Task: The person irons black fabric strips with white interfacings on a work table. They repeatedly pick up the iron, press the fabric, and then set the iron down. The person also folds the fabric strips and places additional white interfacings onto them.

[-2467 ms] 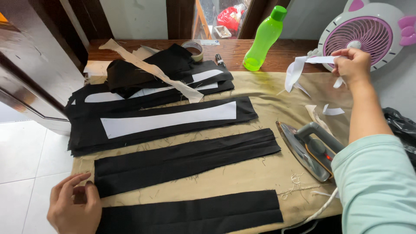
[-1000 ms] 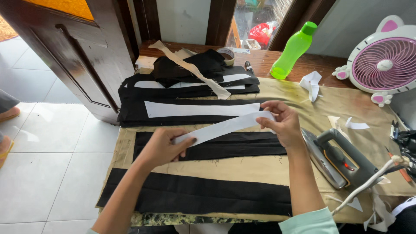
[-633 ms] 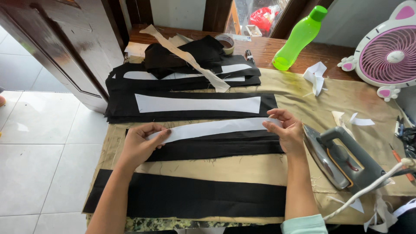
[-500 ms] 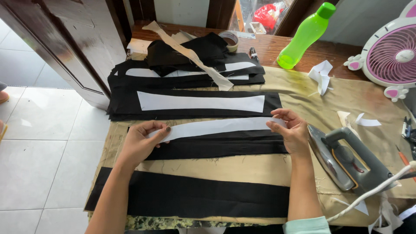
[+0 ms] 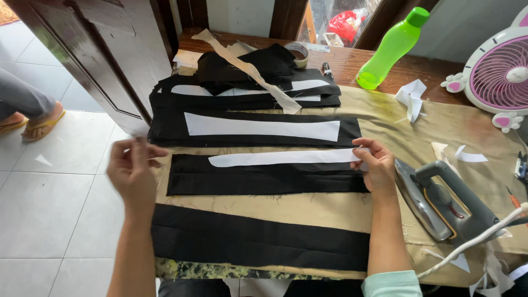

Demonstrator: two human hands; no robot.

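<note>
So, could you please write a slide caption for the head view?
Right hand lays a white paper strip on black cloth beside an iron; left hand lifted.

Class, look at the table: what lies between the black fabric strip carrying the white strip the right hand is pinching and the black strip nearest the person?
In the head view, only bare tan cloth with a few loose threads separates the middle black strip from the nearest black strip.

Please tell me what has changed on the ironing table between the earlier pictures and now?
The left hand has let go of the long white paper strip and lifted away to the left. The right hand still pinches the strip's right end, and the strip now lies on the middle black fabric piece. The grey iron, green bottle and pink fan stayed put.
</note>
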